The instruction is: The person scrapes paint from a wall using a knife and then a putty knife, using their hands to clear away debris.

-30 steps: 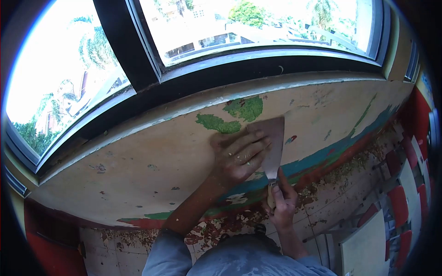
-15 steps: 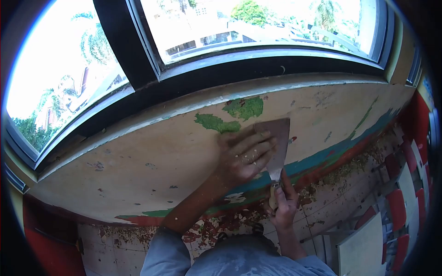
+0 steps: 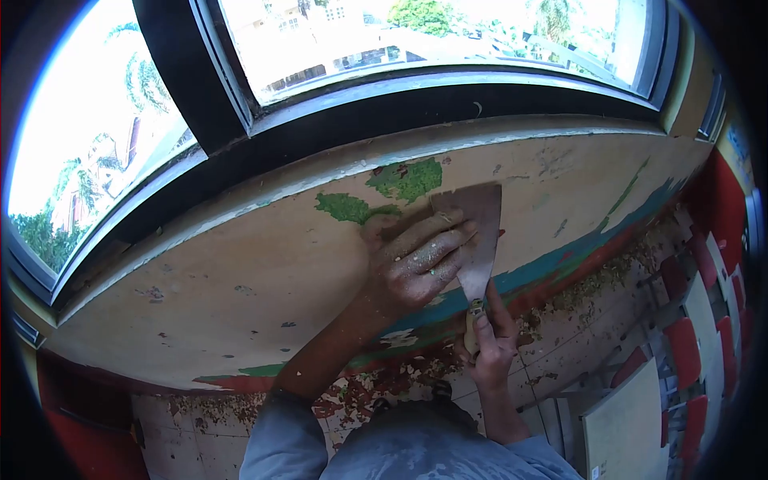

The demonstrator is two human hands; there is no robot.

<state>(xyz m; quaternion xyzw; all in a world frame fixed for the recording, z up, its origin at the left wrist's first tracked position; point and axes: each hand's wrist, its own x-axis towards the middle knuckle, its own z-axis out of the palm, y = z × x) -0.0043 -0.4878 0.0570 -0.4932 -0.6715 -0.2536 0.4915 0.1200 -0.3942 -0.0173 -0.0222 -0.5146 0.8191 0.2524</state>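
Note:
A paint scraper (image 3: 480, 256) with a wide metal blade lies against the cream painted wall (image 3: 216, 280), its handle pointing down toward me. My right hand (image 3: 494, 352) is closed round the handle. On the blade's left side, my left hand (image 3: 420, 260) has its fingers bent and their tips pressed on the metal; its thumb is apart, by the wall. Pale flakes cling to the left fingers. Just above them are patches of exposed green paint (image 3: 416, 178). The blade's edge is near these patches, on cream paint.
A window (image 3: 448, 32) with a dark frame and a ledge runs above the wall. Blue, green and red paint bands (image 3: 536, 280) show lower down. Paint chips litter the tiled floor (image 3: 560, 352). Red and white chairs (image 3: 684, 360) stand at the right.
The scraper and both hands have shifted slightly up in view, the blade a little further up the wall beside the green patches. The whole view has also shifted a little.

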